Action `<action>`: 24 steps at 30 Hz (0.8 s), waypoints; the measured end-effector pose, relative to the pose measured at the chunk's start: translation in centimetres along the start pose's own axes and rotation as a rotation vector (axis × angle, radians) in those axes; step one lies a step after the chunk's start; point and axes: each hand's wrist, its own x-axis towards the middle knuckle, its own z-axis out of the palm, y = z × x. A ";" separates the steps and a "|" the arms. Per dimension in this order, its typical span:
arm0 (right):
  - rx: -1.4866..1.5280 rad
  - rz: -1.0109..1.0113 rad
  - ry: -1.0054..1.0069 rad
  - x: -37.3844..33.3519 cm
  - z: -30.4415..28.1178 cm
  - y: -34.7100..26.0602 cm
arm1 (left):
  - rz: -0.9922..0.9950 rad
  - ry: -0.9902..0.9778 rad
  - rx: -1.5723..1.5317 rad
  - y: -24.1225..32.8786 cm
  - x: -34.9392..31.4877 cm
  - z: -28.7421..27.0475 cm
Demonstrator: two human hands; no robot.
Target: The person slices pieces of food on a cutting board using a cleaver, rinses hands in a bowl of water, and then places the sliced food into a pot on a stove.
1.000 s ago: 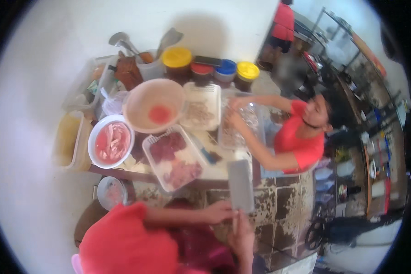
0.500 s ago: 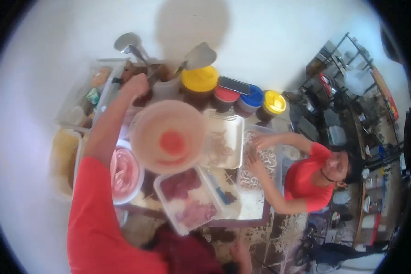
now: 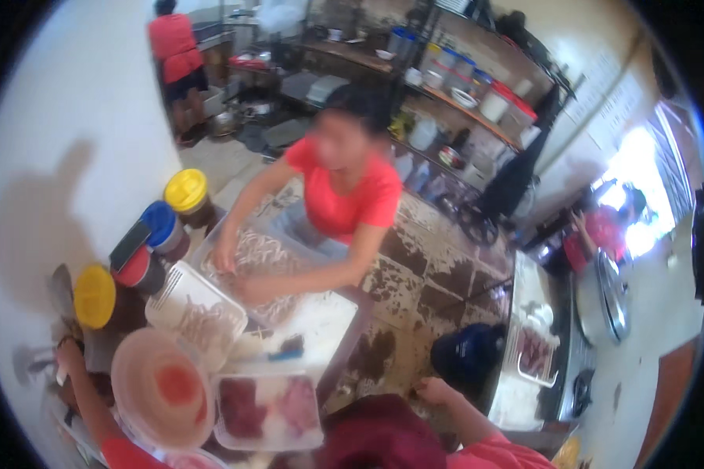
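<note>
Head view: the left hand [image 3: 66, 353] is reaching far out beside a yellow-lidded jar [image 3: 95, 295], grip unclear. The right hand [image 3: 432, 388] is hanging loosely curled, empty. Between them, a pink bowl [image 3: 160, 387] and meat tray [image 3: 267, 408] are sitting filled; a co-worker [image 3: 338, 195] is sorting noodles just beyond.

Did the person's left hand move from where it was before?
Yes. The left hand was down by the dark apron; now it is stretched out past the pink bowl, near the yellow-lidded jar.
</note>
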 end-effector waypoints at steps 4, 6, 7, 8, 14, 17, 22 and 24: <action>-0.021 0.050 -0.042 0.6 2.5 5.7 | -0.044 0.078 0.033 -0.4 -1.8 -1.4; -0.215 0.028 -0.098 2.8 5.4 11.7 | -0.080 0.101 0.044 -1.3 -4.0 -1.6; -0.204 0.027 -0.106 2.7 5.2 12.3 | -0.096 0.123 0.045 -1.4 -5.1 -1.8; -0.112 0.076 -0.111 2.2 4.3 12.4 | -0.103 0.157 0.035 -0.8 -6.0 -2.3; 0.084 -0.083 -0.015 5.7 1.9 16.6 | -0.272 0.277 -0.170 1.8 -15.4 -4.1; 0.149 -0.088 0.064 7.8 -0.8 19.3 | -0.379 0.323 -0.359 7.3 -22.6 -5.2; 0.053 -0.050 0.147 11.1 -4.4 27.5 | -0.270 0.438 -0.663 21.0 -37.1 -7.7; 0.234 0.015 0.132 10.9 -7.2 27.7 | -0.035 0.490 -0.788 29.5 -44.8 -12.3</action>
